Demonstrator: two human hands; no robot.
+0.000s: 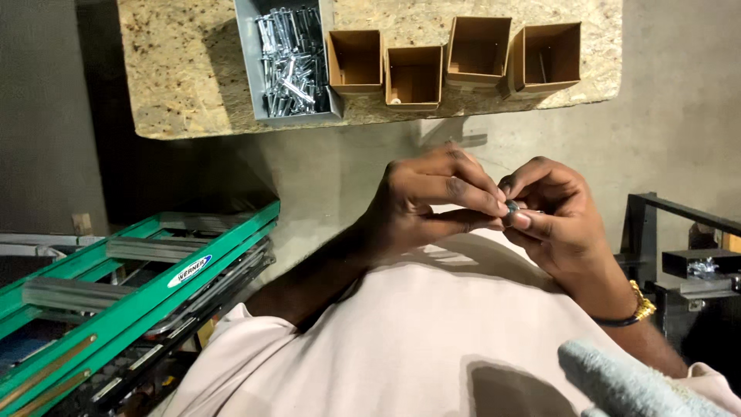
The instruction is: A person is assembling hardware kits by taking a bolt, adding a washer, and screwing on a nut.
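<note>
Metal, small and dark, is what I pinch: a little nut-like piece (pixel 512 206) sits between the narrowed fingertips of my left hand (pixel 428 205) and my right hand (pixel 552 212), held in front of my chest over my pale shirt (pixel 401 332). Beyond my hands a speckled board (pixel 185 69) carries a grey tray of shiny bolts (pixel 289 62) and four open cardboard boxes (pixel 414 76), and a green ladder (pixel 131 293) lies to my left.
</note>
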